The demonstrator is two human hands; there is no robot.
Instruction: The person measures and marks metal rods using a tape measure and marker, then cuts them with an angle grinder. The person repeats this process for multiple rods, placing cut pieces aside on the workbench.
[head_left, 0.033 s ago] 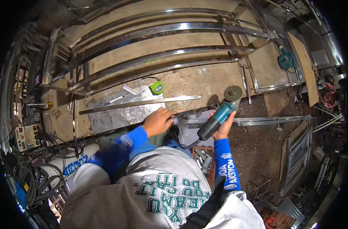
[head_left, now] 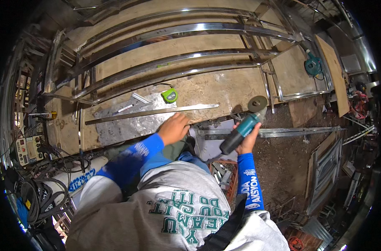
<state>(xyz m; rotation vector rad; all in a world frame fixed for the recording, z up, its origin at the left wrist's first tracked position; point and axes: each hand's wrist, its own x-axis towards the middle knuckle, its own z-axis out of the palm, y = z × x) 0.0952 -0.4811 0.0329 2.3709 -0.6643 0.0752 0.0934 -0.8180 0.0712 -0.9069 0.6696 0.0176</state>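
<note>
My right hand is closed round the body of a teal and black angle grinder. Its grey disc points away from me, just past the bench's front edge. My left hand rests at that edge, fingers loosely bent and holding nothing visible. Just beyond its fingertips, a long thin metal bar lies across a scuffed metal sheet on the wooden bench. A green tape measure sits behind the bar, with short metal pieces and a pen-like marker to its left.
A shiny metal tube frame spans the back of the bench. A teal power tool lies far right, near a plywood board. At left are a control box, coiled cables and a white cylinder. Metal lengths lie low at right.
The grinder has shifted slightly right and its body has turned a little in my right hand. My left hand has moved slightly forward, toward the bar.
</note>
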